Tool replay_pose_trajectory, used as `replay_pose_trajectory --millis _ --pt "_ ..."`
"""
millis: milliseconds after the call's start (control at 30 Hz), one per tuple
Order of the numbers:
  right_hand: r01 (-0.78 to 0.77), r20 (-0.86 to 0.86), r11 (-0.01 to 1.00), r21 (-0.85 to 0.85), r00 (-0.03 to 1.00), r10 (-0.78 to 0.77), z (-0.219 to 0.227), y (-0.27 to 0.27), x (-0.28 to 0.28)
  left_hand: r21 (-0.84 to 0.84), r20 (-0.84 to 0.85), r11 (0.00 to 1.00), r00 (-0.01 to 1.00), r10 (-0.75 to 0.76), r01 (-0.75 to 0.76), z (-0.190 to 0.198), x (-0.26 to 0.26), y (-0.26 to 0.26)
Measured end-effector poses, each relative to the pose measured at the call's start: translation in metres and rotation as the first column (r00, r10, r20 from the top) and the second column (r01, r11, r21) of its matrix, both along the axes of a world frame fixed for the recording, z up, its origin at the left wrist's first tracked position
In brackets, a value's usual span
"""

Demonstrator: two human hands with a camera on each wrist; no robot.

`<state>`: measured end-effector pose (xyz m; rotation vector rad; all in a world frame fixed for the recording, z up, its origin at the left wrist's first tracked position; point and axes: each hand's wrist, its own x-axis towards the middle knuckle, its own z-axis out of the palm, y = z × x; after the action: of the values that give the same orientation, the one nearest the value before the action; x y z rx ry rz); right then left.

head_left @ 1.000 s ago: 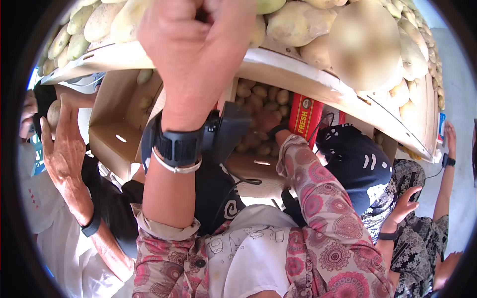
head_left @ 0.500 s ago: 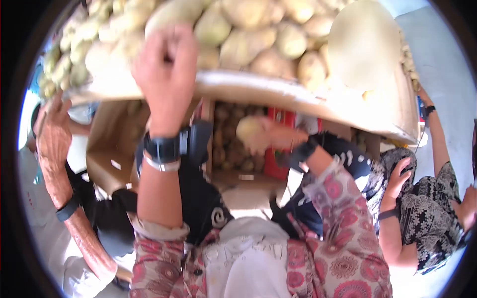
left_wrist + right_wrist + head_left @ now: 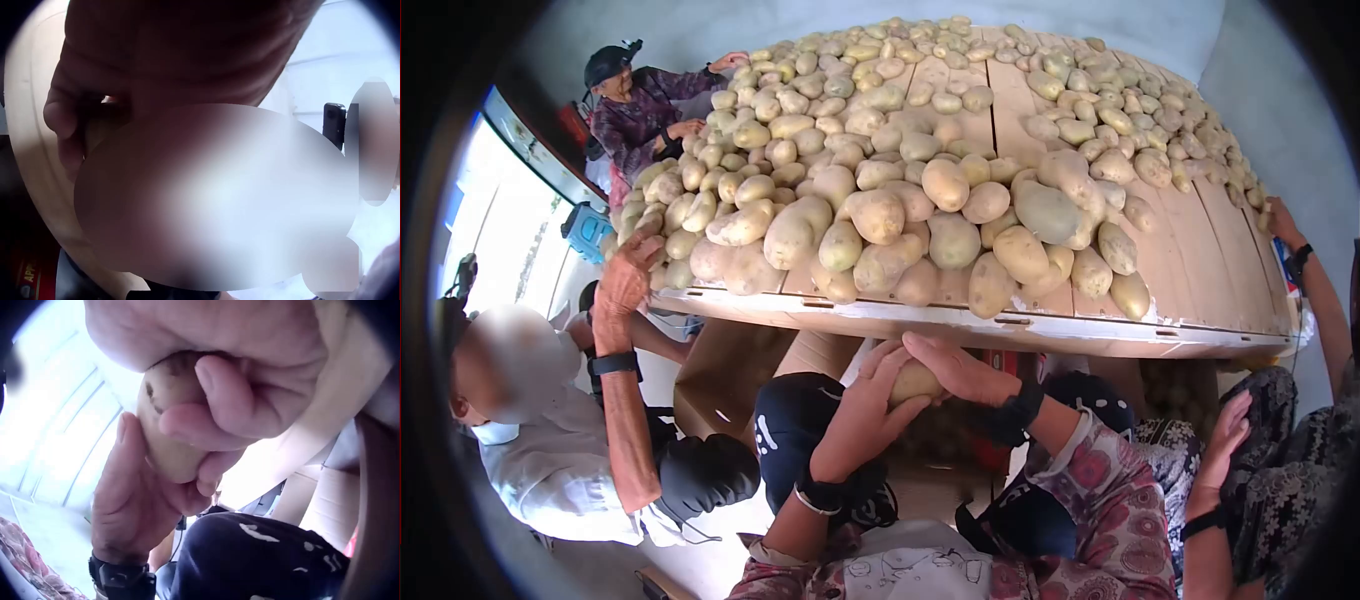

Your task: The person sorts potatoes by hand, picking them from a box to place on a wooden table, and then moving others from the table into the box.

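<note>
Just below the front rim of a wooden table, both my hands hold one pale potato. My left hand cups it from the left, its fingers wrapped round the side. My right hand lies over the top. In the right wrist view the right hand's fingers curl round the potato, and the left hand grips it from below. The left wrist view is mostly blurred, with only part of my left hand showing at the top.
A large heap of potatoes covers the left and middle of the table. Other people crowd round: one at the left with a hand on the rim, one at the far side, an arm at the right. Under the table stands a cardboard box.
My view has lifted from under the table to its top. The left hand came down from the pile, the right hand rose with a potato, and both now hold it together.
</note>
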<state>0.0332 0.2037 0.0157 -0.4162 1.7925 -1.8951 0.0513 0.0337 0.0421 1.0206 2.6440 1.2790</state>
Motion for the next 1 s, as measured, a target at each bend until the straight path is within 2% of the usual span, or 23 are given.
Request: replay_pose_trajectory --millis 33,67,100,167,200,233,267,300,333,367,400,467,500,567,667,700,767,800,833,867,900,967,1000 --pt "0.095 0.058 0.995 -0.013 0.994 -0.094 0.004 0.0 0.005 -0.029 0.039 0.999 0.999 -0.018 0.019 0.004 0.002 0.003" --pt "0.193 0.122 0.981 -0.017 0.974 -0.19 0.004 0.002 0.01 -0.021 -0.02 1.0 1.0 -0.015 0.014 0.004 0.0 0.007" --pt "0.191 0.115 0.981 -0.029 0.976 -0.187 -0.001 0.007 0.012 -0.032 -0.03 0.999 0.999 -0.013 0.012 0.006 0.001 0.009" --pt "0.149 0.255 0.951 -0.272 0.964 -0.078 -0.014 0.012 0.008 0.023 0.191 0.99 0.973 0.131 -0.138 0.013 -0.002 0.008" --pt "0.238 0.372 0.908 -0.345 0.923 -0.101 -0.016 0.009 0.01 0.138 0.183 0.972 0.97 0.162 -0.189 0.015 -0.006 0.006" --pt "0.237 0.373 0.904 -0.355 0.923 -0.096 -0.018 0.008 0.011 0.254 0.184 0.939 0.965 0.189 -0.233 0.017 -0.012 0.005" --pt "0.19 0.195 0.969 -0.16 0.968 -0.157 -0.022 0.006 0.012 0.375 0.17 0.897 0.969 0.181 -0.233 0.026 -0.022 0.006" --pt "0.173 0.004 0.984 0.048 0.985 -0.174 -0.026 0.004 0.013 0.402 0.084 0.882 0.969 0.23 -0.245 0.037 -0.034 0.006" --pt "0.172 0.008 0.984 0.037 0.985 -0.173 -0.033 0.002 0.014 0.417 0.008 0.857 0.944 0.329 -0.302 0.051 -0.047 0.01" --pt "0.155 -0.31 0.974 0.166 0.946 -0.098 -0.041 0.001 0.014 0.35 -0.198 0.886 0.9 0.389 -0.305 0.063 -0.069 0.011" --pt "0.18 -0.583 0.939 0.294 0.812 0.027 -0.045 0.002 0.015 0.296 -0.325 0.905 0.858 0.397 -0.306 0.07 -0.092 0.009" --pt "0.149 -0.56 0.927 0.343 0.825 0.075 -0.036 0.003 0.019 0.219 -0.454 0.9 0.777 0.436 -0.376 0.067 -0.132 0.011" --pt "0.114 -0.531 0.911 0.396 0.838 0.125 -0.032 0.003 0.021 0.219 -0.457 0.901 0.777 0.433 -0.374 0.063 -0.146 0.01" --pt "0.123 -0.558 0.914 0.387 0.821 0.125 -0.031 0.003 0.023 0.08 -0.585 0.885 0.697 0.414 -0.458 0.056 -0.165 0.015" --pt "0.129 -0.571 0.898 0.421 0.807 0.151 -0.033 0.001 0.021 -0.001 -0.569 0.829 0.682 0.459 -0.559 0.047 -0.181 0.015" --pt "0.13 -0.553 0.875 0.466 0.815 0.173 -0.036 0.0 0.022 -0.015 -0.553 0.83 0.697 0.457 -0.557 0.05 -0.187 0.016" --pt "0.217 -0.718 0.832 0.51 0.64 0.274 -0.06 0.002 0.014 -0.194 -0.569 0.77 0.709 0.416 -0.608 0.033 -0.197 0.014" --pt "0.185 -0.708 0.859 0.478 0.659 0.252 -0.092 -0.003 0.045 -0.108 -0.709 0.829 0.627 0.323 -0.549 -0.024 -0.197 0.002" --pt "0.178 -0.649 0.751 0.635 0.65 0.396 -0.056 0.017 0.005 -0.22 -0.753 0.861 0.641 0.149 -0.458 0.013 -0.234 -0.013" --pt "0.264 -0.736 0.736 0.623 0.518 0.436 -0.054 0.025 0.005 -0.167 -0.706 0.953 0.705 0.064 -0.253 0.021 -0.238 -0.017" --pt "0.218 -0.701 0.737 0.64 0.56 0.442 -0.06 0.031 0.002 -0.164 -0.814 0.973 0.579 -0.042 -0.16 0.026 -0.248 -0.016" --pt "0.206 -0.534 0.774 0.599 0.822 0.196 -0.068 0.032 -0.003 -0.478 -0.805 0.832 0.519 -0.287 -0.282 0.049 -0.225 -0.018" --pt "0.174 -0.508 0.797 0.579 0.841 0.185 -0.071 0.036 -0.004 -0.3 -0.751 0.922 0.656 -0.071 -0.243 0.046 -0.213 -0.016"
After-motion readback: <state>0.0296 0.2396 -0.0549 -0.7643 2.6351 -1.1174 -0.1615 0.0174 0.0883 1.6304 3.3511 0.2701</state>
